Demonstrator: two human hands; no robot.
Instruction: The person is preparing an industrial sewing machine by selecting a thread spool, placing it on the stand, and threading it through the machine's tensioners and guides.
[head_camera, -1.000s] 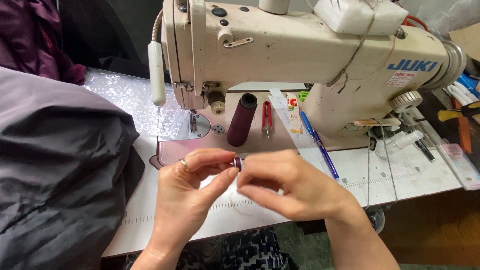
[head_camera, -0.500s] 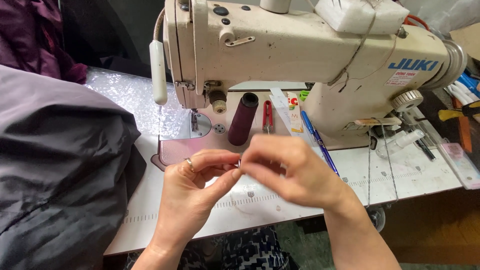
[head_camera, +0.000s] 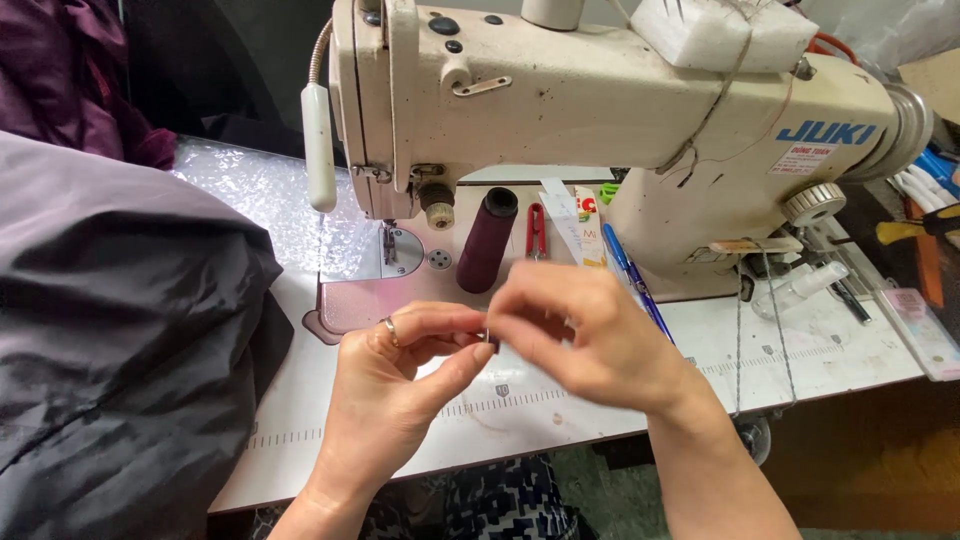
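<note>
My left hand (head_camera: 405, 375), with a ring on one finger, pinches a small dark round part (head_camera: 487, 340), likely a bobbin, between thumb and fingertips. My right hand (head_camera: 585, 335) meets it from the right, its fingertips closed at the same small part; it is blurred and hides most of it. Both hands hover over the white sewing table (head_camera: 560, 400), in front of the cream sewing machine (head_camera: 600, 100). A dark maroon thread cone (head_camera: 487, 240) stands upright just behind the hands, beside the needle plate (head_camera: 400, 250).
A large dark grey garment (head_camera: 120, 340) covers the table's left side. Red snips (head_camera: 536, 232), a blue pen (head_camera: 635, 280) and a paper label lie under the machine arm. Small tools, a clear bottle (head_camera: 800, 290) and a pink box (head_camera: 920, 330) sit at right.
Both hands stay together over the table. My right hand has shifted slightly up and right and moves quickly at the small part; my left hand holds nearly still.
</note>
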